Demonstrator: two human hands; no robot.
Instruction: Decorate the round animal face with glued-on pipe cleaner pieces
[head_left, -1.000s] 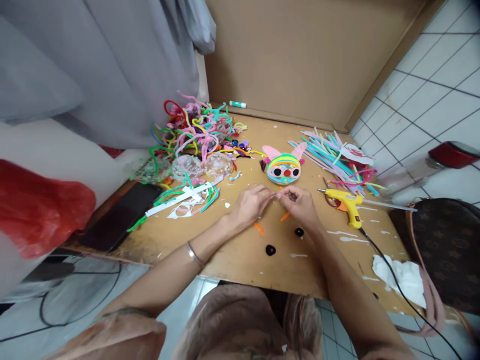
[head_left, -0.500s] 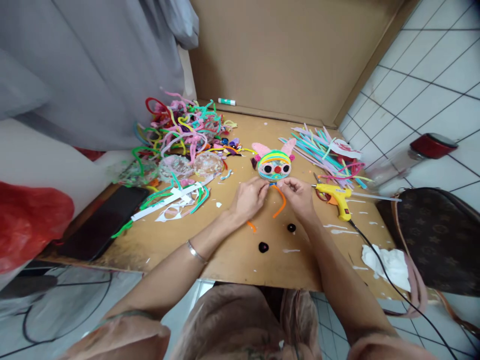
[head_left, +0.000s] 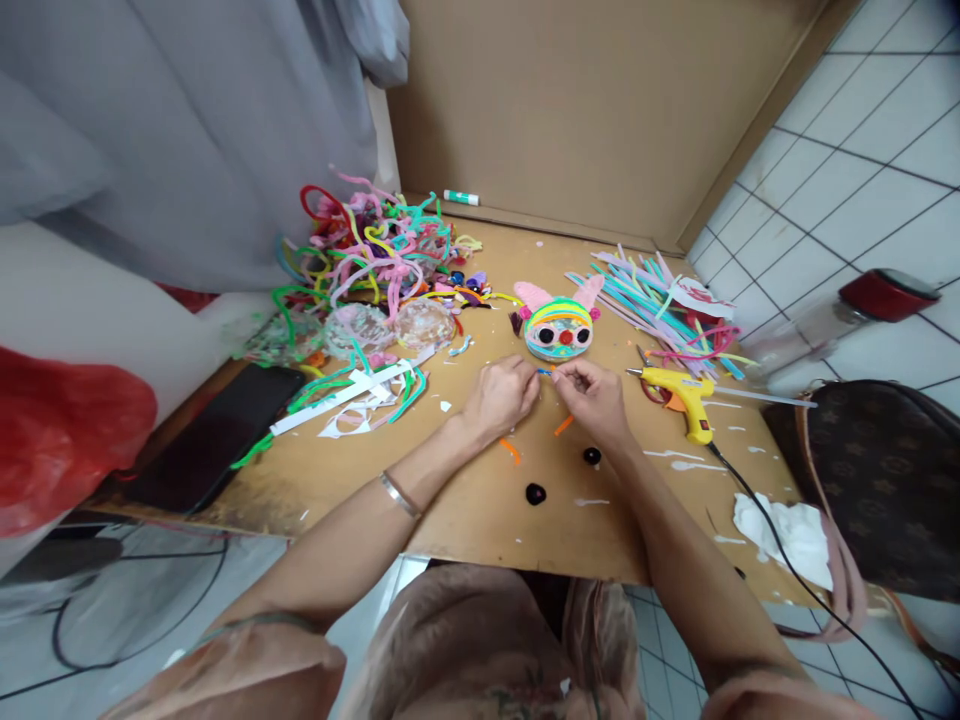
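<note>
Both my left hand (head_left: 504, 395) and my right hand (head_left: 592, 397) are closed in a pinch, fingertips almost meeting. Between them runs a short blue pipe cleaner (head_left: 545, 372), gripped at both ends. Part of an orange pipe cleaner (head_left: 563, 426) shows below my right fingers; whether it joins the blue one is hidden. Another orange end (head_left: 511, 451) pokes out under my left hand. Just beyond my fingertips lies a colourful animal face (head_left: 559, 345) with pink ears, black eyes and a red nose. Two black round pieces (head_left: 535, 494) rest nearer me on the table.
A yellow hot glue gun (head_left: 686, 395) lies right of my hand, its cord running off to the front right. Pipe cleaners (head_left: 645, 295) lie at the back right, with a tangled heap (head_left: 375, 250) at the back left. A black phone (head_left: 217, 440) and a brown bag (head_left: 885, 490) flank the table.
My right hand's fingers have shifted over the orange pipe cleaner, so its curve is now mostly covered. The blue pipe cleaner stays between my hands. The whole view has shifted slightly.
</note>
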